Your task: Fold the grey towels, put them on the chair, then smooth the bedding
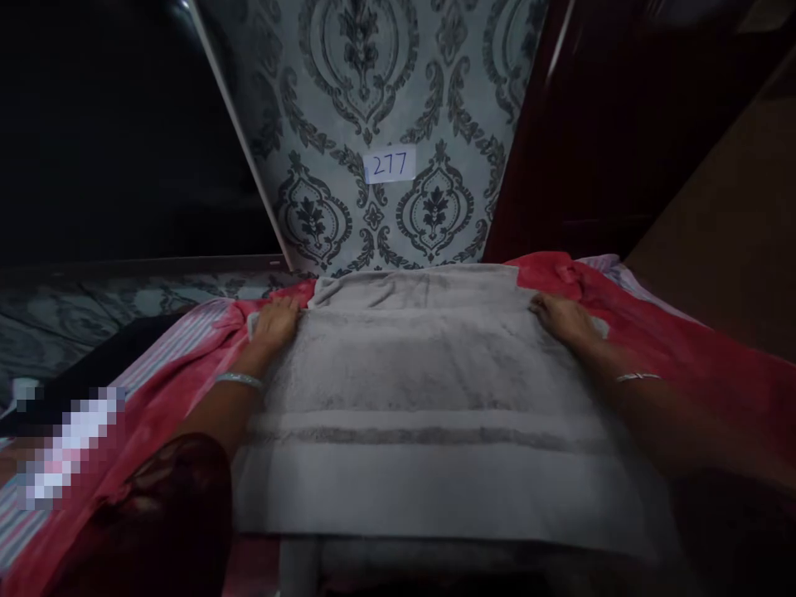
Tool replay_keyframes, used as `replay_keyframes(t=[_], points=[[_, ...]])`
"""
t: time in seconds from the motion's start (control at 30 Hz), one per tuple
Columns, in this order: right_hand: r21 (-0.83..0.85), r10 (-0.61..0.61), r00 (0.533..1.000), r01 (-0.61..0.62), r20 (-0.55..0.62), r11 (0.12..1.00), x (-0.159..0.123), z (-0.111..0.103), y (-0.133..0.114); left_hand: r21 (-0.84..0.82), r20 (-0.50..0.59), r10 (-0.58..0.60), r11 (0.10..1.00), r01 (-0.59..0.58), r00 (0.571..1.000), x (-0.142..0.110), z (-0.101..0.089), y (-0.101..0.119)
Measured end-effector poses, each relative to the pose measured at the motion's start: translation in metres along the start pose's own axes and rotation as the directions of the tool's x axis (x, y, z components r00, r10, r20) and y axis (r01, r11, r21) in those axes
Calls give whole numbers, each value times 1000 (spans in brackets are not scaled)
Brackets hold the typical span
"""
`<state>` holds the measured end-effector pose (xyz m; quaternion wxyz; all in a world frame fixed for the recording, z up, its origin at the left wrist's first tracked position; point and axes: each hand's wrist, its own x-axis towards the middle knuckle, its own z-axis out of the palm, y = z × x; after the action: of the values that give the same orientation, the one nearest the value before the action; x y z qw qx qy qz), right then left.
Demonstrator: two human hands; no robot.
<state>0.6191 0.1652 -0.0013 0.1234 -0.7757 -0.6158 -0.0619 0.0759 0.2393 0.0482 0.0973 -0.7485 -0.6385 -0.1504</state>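
Note:
A large grey towel with pale bands across its near part lies spread in front of me. Its far part shows a crosswise fold edge, with a further layer beyond it. At the left end of this fold, my left hand is closed on the towel's edge. My right hand pinches the opposite end of the same fold. Both fingertips are partly hidden by the cloth. The towel's near edge hangs toward me, slightly blurred.
Red cloth with a striped border lies beneath the towel and spreads to both sides. Behind stands a patterned wall bearing a paper label marked 277. A dark screen-like panel is at left, a dark red glossy panel at right.

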Motion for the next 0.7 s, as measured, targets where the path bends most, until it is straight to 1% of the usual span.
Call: replay_keyframes(t=[0.03,0.1,0.17,0.23,0.27,0.3,0.37,0.4,0.47,0.53,0.57,0.63,0.7], points=[[-8,9,1000,-9,6,1000,5,5,7,55,37,26,998,-28,999,5,6,-5],[-32,4,1000,-4,3,999,17,10,24,183,88,82,978,-97,993,14,12,-15],[-61,-41,998,38,-47,997,31,10,38,290,86,115,948,-135,990,21,15,-24],[-86,-80,990,71,-117,994,42,13,46,326,76,110,937,-129,991,26,20,-30],[-93,-87,987,74,-138,993,47,16,47,329,89,108,935,-132,990,27,24,-31],[-94,-87,987,74,-137,993,50,20,47,325,112,111,935,-142,987,28,29,-31],[-64,-79,994,74,-77,995,52,32,47,297,169,103,943,-151,980,28,40,-32],[-33,-70,997,68,-37,997,51,37,48,279,176,84,951,-132,981,27,45,-34],[48,-37,999,36,14,998,49,44,56,233,132,12,972,-42,991,23,49,-42],[129,20,1000,-21,14,991,47,43,71,132,74,-105,987,95,992,15,44,-56],[182,52,999,-54,16,982,46,39,79,74,66,-159,985,154,985,11,40,-64],[298,112,993,-118,37,947,42,29,95,-23,112,-239,970,243,965,-1,30,-82],[400,159,985,-172,65,900,36,17,105,-61,169,-250,963,264,953,-13,22,-97]])
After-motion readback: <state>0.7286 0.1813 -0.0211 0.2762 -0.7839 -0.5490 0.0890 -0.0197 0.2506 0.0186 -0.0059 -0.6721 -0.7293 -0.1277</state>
